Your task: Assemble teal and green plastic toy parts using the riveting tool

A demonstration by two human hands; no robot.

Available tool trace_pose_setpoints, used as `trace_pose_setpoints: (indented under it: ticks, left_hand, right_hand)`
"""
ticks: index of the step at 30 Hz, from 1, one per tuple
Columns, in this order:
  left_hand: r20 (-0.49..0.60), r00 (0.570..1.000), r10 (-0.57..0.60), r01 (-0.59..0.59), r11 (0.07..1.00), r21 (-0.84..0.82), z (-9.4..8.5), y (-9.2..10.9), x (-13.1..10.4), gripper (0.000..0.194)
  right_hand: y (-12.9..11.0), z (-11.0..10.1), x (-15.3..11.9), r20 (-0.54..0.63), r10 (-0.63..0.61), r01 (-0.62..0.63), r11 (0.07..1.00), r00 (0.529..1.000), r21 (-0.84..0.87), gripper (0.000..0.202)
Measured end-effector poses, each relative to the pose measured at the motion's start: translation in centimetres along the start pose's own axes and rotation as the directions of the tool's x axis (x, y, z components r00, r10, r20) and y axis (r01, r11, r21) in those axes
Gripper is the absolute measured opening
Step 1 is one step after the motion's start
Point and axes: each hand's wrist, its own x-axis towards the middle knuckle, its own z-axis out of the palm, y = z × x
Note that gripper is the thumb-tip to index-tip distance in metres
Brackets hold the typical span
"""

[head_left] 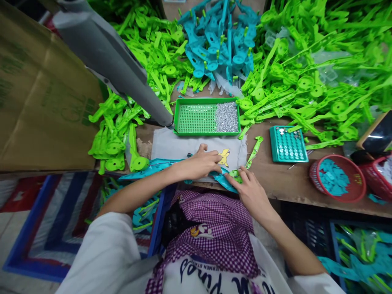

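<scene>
My left hand lies palm-down w/ fingers curled over a long teal plastic part that stretches along the near edge of the bench, on the grey cloth; fingertips press by a small yellow butterfly-shaped piece. Can't tell if the fingers are closed right round the teal part or just pinning it flat. My right hand is just beside, fingers pinched shut on a green plastic part, holding its round end near the teal one while its thin arm points away toward the back. Behind the cloth: green tray w/ a heap of small silver screws at its right side. To the right, a teal sorting tray w/ metal bits, then a red basket of teal pieces. Big piles of green parts and teal parts at the back; cardboard box at left.
</scene>
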Motion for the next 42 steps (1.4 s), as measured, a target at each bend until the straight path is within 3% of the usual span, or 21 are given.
trace_pose_setpoints:
  ticks: [6, 15, 19, 22, 24, 27, 29, 31, 33, 37, 40, 42]
  left_hand:
    - [-0.108, 0.985, 0.131, -0.114, 0.982, 0.147, 0.4, 0.3, 1.5, 0.016]
    - [-0.100, 0.961, 0.259, -0.226, 0.939, 0.260, 1.3, 0.0, 1.4, 0.008]
    - [-0.064, 0.969, 0.239, -0.212, 0.935, 0.286, 1.3, 0.0, 0.8, 0.008]
    - [-0.058, 0.982, 0.182, -0.158, 0.946, 0.283, 1.4, 0.1, 0.7, 0.008]
    - [-0.059, 0.988, 0.142, -0.123, 0.960, 0.251, 1.4, 0.1, 1.0, 0.009]
    - [-0.058, 0.994, 0.097, -0.086, 0.981, 0.171, 1.2, -0.2, 1.5, 0.013]
    - [-0.048, 0.996, 0.070, -0.064, 0.992, 0.107, 0.9, -0.5, 1.6, 0.018]
    - [-0.046, 0.998, 0.035, -0.033, 0.999, 0.039, 0.6, -0.5, 1.1, 0.026]
    - [-0.096, 0.995, -0.030, 0.027, 0.999, -0.027, 0.1, -0.2, 0.2, 0.036]
    - [-0.288, 0.943, -0.168, 0.104, 0.969, -0.225, -1.1, 1.6, 0.3, 0.034]
    - [-0.313, 0.928, -0.203, 0.085, 0.933, -0.351, -1.0, 3.0, 3.3, 0.031]
    - [-0.259, 0.935, -0.240, 0.137, 0.923, -0.360, -0.2, 3.3, 6.0, 0.028]
  right_hand:
    - [0.0, 0.0, 0.1, 0.006, -0.002, 0.002, 1.000, 1.000, 0.004, 0.055]
    - [-0.1, 0.0, 0.3, -0.009, 0.009, -0.008, 0.999, 1.000, 0.050, 0.052]
    - [0.5, 0.0, -0.5, -0.039, 0.013, -0.005, 0.981, 0.999, 0.196, 0.053]
    - [1.8, -1.3, -1.2, -0.175, 0.076, 0.001, 0.913, 0.982, 0.408, 0.047]
    - [2.9, -3.1, -1.0, -0.324, 0.224, -0.017, 0.844, 0.919, 0.536, 0.040]
    - [4.4, -6.1, 0.9, -0.523, 0.480, -0.004, 0.739, 0.704, 0.674, 0.032]
    - [5.1, -7.6, 2.5, -0.579, 0.575, 0.061, 0.677, 0.578, 0.733, 0.029]
    - [5.7, -7.8, 3.4, -0.580, 0.610, 0.118, 0.628, 0.540, 0.770, 0.029]
    - [6.3, -6.5, 3.3, -0.543, 0.618, 0.105, 0.600, 0.569, 0.793, 0.028]
    - [7.3, -1.0, 1.3, -0.429, 0.654, -0.094, 0.607, 0.623, 0.789, 0.027]
    - [7.0, 2.3, 0.4, -0.428, 0.636, -0.169, 0.662, 0.642, 0.730, 0.030]
    - [6.5, 3.4, 0.6, -0.447, 0.603, -0.186, 0.708, 0.661, 0.682, 0.032]
